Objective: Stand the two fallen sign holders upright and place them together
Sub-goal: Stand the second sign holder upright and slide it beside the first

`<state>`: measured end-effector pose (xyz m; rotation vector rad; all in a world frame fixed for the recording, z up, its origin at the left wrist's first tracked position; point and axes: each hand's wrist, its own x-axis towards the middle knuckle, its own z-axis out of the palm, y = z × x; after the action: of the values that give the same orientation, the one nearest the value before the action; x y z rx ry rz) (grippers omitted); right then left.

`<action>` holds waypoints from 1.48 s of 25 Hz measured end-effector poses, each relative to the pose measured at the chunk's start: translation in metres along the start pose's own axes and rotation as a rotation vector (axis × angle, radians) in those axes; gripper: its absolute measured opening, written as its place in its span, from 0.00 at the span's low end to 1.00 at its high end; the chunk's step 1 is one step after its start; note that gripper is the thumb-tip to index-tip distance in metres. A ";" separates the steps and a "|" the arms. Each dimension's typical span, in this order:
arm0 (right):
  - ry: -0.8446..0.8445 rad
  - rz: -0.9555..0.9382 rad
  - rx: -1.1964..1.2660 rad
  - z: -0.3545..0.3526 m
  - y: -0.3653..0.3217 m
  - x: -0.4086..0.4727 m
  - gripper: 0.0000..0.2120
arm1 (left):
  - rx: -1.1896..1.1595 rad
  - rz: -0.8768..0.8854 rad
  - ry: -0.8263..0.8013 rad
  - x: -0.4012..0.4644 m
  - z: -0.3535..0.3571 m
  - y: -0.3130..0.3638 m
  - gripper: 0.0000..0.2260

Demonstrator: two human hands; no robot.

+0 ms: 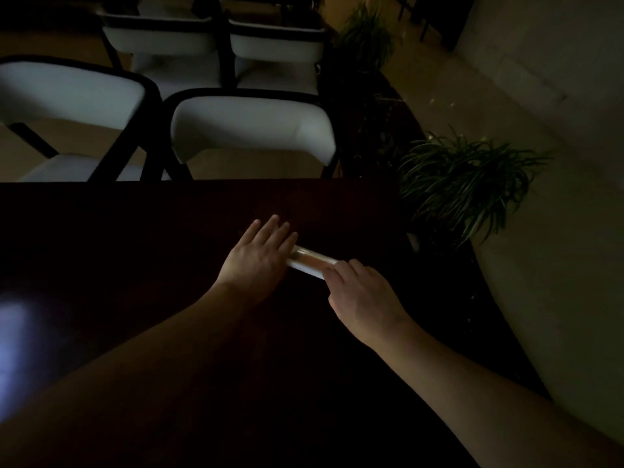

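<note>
Sign holder [312, 262]: we see one pale holder on the dark counter [135, 248], between both hands.
Left hand [260, 253]: at its 9 o'clock end, fingers [280, 231] straight, slightly spread.
Right hand [361, 292]: at its 4 o'clock end, fingers curled onto it.
Second holder: we cannot tell.
</note>
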<state>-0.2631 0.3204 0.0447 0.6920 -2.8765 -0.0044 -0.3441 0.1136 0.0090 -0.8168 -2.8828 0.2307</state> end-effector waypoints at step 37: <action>-0.139 0.061 0.404 0.013 -0.128 -0.032 0.30 | -0.746 -0.822 -0.011 -0.209 0.022 -0.028 0.36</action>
<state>-0.1797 0.2207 0.0208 0.6907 -3.0612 0.5719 -0.1855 -0.0232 -0.0256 0.3778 -2.9998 -0.9478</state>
